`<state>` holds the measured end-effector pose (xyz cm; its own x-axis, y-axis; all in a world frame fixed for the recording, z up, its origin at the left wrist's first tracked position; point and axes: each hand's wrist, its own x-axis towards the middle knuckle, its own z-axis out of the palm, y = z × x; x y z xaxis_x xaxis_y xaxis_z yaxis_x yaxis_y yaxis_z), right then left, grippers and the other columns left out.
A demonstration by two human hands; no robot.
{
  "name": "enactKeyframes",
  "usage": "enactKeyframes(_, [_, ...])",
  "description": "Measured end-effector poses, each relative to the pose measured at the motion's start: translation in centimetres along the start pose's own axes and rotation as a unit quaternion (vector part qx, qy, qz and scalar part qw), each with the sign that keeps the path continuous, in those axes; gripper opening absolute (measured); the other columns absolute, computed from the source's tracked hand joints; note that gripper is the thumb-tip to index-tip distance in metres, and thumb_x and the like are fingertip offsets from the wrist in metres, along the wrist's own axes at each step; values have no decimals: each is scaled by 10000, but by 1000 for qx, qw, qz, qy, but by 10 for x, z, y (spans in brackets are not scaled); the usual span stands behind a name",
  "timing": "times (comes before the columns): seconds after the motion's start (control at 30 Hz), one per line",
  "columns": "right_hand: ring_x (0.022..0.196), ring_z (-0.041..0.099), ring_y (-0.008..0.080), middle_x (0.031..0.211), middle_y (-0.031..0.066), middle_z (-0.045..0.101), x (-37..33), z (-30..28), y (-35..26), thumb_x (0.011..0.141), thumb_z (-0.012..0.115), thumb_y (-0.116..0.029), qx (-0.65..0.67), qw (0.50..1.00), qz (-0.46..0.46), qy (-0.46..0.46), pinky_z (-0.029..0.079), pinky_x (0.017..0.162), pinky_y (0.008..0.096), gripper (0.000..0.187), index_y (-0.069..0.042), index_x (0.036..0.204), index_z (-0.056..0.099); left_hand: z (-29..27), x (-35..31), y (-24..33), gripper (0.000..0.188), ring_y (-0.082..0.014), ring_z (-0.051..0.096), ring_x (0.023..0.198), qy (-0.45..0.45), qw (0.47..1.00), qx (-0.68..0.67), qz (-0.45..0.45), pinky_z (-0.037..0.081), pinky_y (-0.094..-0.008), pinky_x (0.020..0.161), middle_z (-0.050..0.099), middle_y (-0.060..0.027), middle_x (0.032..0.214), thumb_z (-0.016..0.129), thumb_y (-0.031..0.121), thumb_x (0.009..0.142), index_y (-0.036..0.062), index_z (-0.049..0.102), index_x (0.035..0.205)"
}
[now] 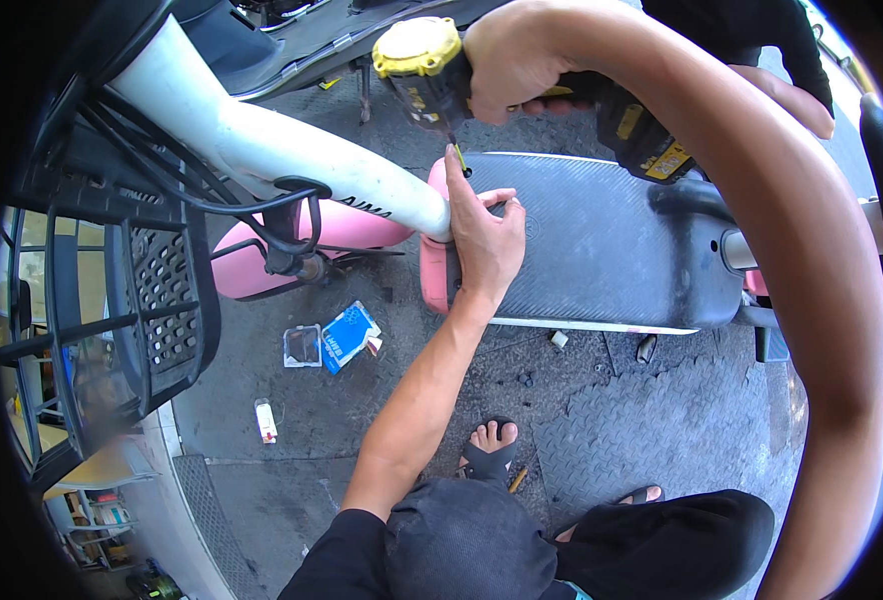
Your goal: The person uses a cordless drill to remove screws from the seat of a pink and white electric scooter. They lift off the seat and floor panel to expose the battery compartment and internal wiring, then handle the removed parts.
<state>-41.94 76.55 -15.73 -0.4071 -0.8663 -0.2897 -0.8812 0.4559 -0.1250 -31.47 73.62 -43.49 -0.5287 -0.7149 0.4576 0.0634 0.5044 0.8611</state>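
Note:
My right hand (522, 65) grips a yellow-and-black cordless drill (422, 75), held above the front end of an electric scooter's floorboard. From the drill a thin bit with a yellow-green part (459, 155) points down beside my left fingertip. My left hand (489, 240) rests at the front of the dark ribbed floorboard (582, 240), next to the white steering column (332, 170). One finger stretches toward the bit while others bend over the board, apart from it. Whether a small screw lies under the fingers, I cannot tell. Pink body panels (433, 275) show beside the wrist.
A black basket (167, 285) hangs at the left, near the pink front mudguard (362, 228). On the ground lie a blue packet (350, 335), a clear plastic case (303, 346) and a white-and-red packet (266, 421). Another person's arm (787, 100) is at the upper right.

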Motion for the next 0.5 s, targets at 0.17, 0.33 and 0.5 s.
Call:
enactKeyframes(0.17, [523,659,179,703,80,676,-5,-3,-6,897,719,-195,4,1000,10,19,573,512,320,257,49,962,765,4,0,-1,996,-230,784,1103,16,1000,-14,-12,639,-278,611,264,-342,1779,658,-119,953,21,107,1771])
enactKeyframes(0.33, [540,671,213,682,80,685,-11,11,-9,887,649,-170,-38,998,45,-15,571,546,321,239,35,899,772,5,0,-3,972,-219,781,1080,11,999,-25,-27,633,-269,569,263,-321,1786,628,-125,974,35,105,1777])
enactKeyframes(0.5, [540,720,259,713,201,738,-38,38,20,948,663,-143,115,991,1,68,586,496,389,290,114,870,772,6,0,-7,845,-199,758,1002,18,994,-91,-53,634,-269,619,480,-266,1595,568,-108,1021,18,185,1763])
